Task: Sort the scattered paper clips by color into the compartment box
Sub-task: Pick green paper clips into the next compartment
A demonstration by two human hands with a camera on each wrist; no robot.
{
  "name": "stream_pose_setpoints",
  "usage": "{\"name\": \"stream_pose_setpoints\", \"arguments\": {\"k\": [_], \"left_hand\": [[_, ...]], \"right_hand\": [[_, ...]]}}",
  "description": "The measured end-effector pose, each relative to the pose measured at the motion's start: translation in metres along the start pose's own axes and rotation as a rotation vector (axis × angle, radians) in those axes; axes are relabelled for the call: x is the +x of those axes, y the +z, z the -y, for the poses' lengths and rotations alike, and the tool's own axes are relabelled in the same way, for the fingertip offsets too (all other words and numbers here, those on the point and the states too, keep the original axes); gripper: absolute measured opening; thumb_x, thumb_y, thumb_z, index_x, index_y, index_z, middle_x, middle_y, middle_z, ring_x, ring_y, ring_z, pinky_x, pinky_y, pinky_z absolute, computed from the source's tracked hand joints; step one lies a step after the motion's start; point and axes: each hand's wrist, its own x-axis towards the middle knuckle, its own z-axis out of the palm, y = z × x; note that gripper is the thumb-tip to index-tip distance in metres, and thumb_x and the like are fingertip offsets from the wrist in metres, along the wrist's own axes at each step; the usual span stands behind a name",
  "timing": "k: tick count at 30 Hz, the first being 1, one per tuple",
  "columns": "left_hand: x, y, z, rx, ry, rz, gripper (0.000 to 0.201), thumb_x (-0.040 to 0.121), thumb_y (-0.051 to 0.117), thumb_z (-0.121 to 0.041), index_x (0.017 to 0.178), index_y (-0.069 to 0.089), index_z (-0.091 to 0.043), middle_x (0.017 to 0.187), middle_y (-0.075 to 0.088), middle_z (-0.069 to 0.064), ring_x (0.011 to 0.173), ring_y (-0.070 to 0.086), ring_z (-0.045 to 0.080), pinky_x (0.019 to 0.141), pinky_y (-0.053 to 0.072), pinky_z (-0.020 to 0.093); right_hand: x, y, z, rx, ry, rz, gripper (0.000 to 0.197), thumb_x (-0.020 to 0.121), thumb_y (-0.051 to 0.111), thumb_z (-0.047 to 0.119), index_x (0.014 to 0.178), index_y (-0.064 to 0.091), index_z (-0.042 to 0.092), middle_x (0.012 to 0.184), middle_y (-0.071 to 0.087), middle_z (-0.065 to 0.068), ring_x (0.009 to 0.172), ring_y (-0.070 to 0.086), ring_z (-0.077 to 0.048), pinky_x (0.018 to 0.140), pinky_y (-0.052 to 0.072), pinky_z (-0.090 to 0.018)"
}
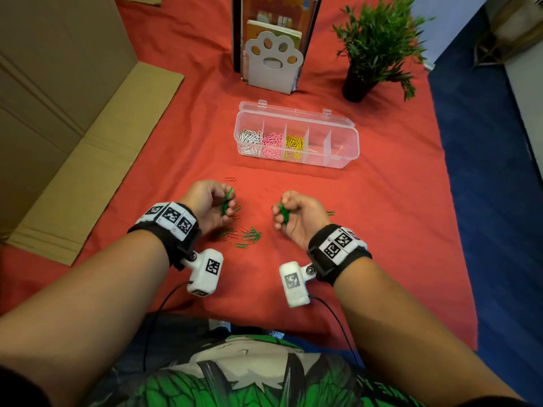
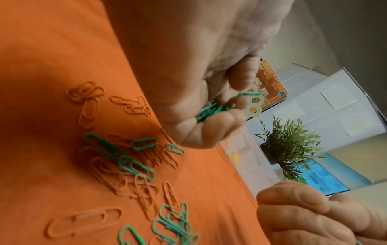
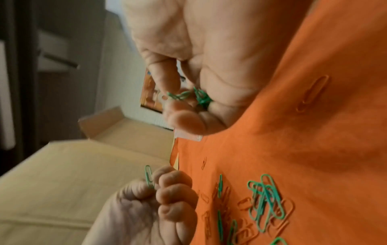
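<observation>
My left hand (image 1: 216, 205) is curled round a bunch of green paper clips (image 1: 226, 204), also seen in the left wrist view as green clips (image 2: 211, 110) lying in the fingers. My right hand (image 1: 289, 214) grips another bunch of green clips (image 1: 283, 212), visible as a green bunch (image 3: 195, 97) in the right wrist view. Between and below the hands lies a loose pile of green and red clips (image 1: 248, 235) on the red cloth. The clear compartment box (image 1: 343, 142) stands farther back, holding white, pink and yellow clips in its left three sections.
A single red clip (image 1: 229, 179) lies beyond the left hand and a green clip (image 1: 330, 213) right of the right hand. A paw-shaped bookend with books (image 1: 271, 58) and a potted plant (image 1: 370, 48) stand behind the box. Cardboard (image 1: 73, 127) lies at left.
</observation>
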Motion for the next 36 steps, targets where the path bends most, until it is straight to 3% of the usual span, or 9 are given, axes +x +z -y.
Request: {"name": "stream_pose_setpoints", "arguments": {"k": [3,7,12,13,16,20,31,34,36], "left_hand": [[-0.002,0.003,0.002,-0.051,-0.008,0.026,0.018,0.056,0.035,-0.014,0.065,0.051,-0.012,0.054,0.055,0.003,0.046,0.051,0.016,0.047,0.043,0.016],[0.009,0.014,0.015,0.147,-0.026,-0.106,0.025,0.088,0.045,-0.019,0.063,0.047,-0.016,0.042,0.039,-0.007,0.032,0.034,0.004,0.036,0.026,0.01],[0.02,0.021,0.034,0.429,0.061,-0.189,0.027,0.092,0.052,-0.028,0.066,0.051,-0.018,0.054,0.037,-0.001,0.034,0.035,0.008,0.035,0.026,0.01],[0.021,0.021,0.034,0.592,0.122,-0.239,0.024,0.091,0.054,-0.028,0.069,0.055,-0.018,0.056,0.043,0.001,0.042,0.041,0.014,0.038,0.031,0.015],[0.021,0.018,0.028,0.965,0.313,-0.464,0.011,0.085,0.06,-0.023,0.083,0.067,-0.014,0.079,0.065,0.009,0.075,0.06,0.027,0.068,0.046,0.03],[0.025,0.01,0.018,1.152,0.373,-0.604,0.014,0.08,0.062,-0.016,0.091,0.071,-0.014,0.094,0.072,0.012,0.092,0.065,0.029,0.078,0.047,0.03],[0.02,0.023,0.018,1.462,0.326,-0.485,0.015,0.085,0.061,-0.02,0.09,0.072,-0.011,0.099,0.071,0.012,0.098,0.063,0.029,0.084,0.047,0.03],[0.023,0.025,0.02,1.406,0.322,-0.481,0.017,0.087,0.056,-0.019,0.085,0.069,-0.007,0.093,0.071,0.016,0.091,0.063,0.033,0.078,0.046,0.033],[0.023,0.028,0.018,1.228,0.277,-0.471,0.017,0.088,0.051,-0.019,0.081,0.063,-0.01,0.082,0.065,0.015,0.082,0.059,0.031,0.072,0.046,0.033]], "right_hand": [[-0.003,-0.004,0.0,0.06,-0.024,-0.014,0.019,0.063,0.038,0.001,0.071,0.047,0.016,0.054,0.052,-0.002,0.042,0.042,-0.013,0.042,0.038,-0.017],[-0.001,-0.007,-0.005,-0.198,0.016,-0.116,0.018,0.085,0.041,0.009,0.075,0.054,0.016,0.059,0.04,0.003,0.042,0.032,-0.006,0.037,0.024,-0.014],[0.004,-0.024,0.0,-0.487,-0.034,-0.272,0.029,0.09,0.036,-0.001,0.082,0.058,0.016,0.067,0.046,0.0,0.051,0.037,-0.01,0.032,0.027,-0.014],[0.004,-0.032,0.006,-0.631,-0.059,-0.31,0.028,0.09,0.038,0.001,0.089,0.063,0.013,0.075,0.054,-0.003,0.06,0.047,-0.015,0.036,0.035,-0.015],[0.003,-0.064,0.025,-1.161,-0.12,-0.508,0.023,0.09,0.047,0.015,0.1,0.067,0.011,0.108,0.068,-0.013,0.102,0.061,-0.027,0.083,0.048,-0.025],[-0.001,-0.095,0.035,-1.432,-0.177,-0.691,0.018,0.085,0.052,0.017,0.098,0.064,0.012,0.114,0.059,-0.018,0.102,0.06,-0.035,0.087,0.047,-0.034],[0.006,-0.091,0.021,-1.81,-0.221,-0.5,0.028,0.09,0.043,0.012,0.115,0.049,0.001,0.121,0.047,-0.019,0.112,0.051,-0.037,0.095,0.043,-0.041],[0.005,-0.09,0.025,-1.674,-0.174,-0.447,0.024,0.091,0.045,0.014,0.109,0.053,0.002,0.116,0.052,-0.019,0.11,0.053,-0.034,0.092,0.041,-0.035],[-0.001,-0.089,0.03,-1.383,-0.12,-0.395,0.006,0.085,0.049,0.015,0.085,0.055,0.012,0.094,0.057,-0.016,0.088,0.057,-0.028,0.074,0.042,-0.034]]}}
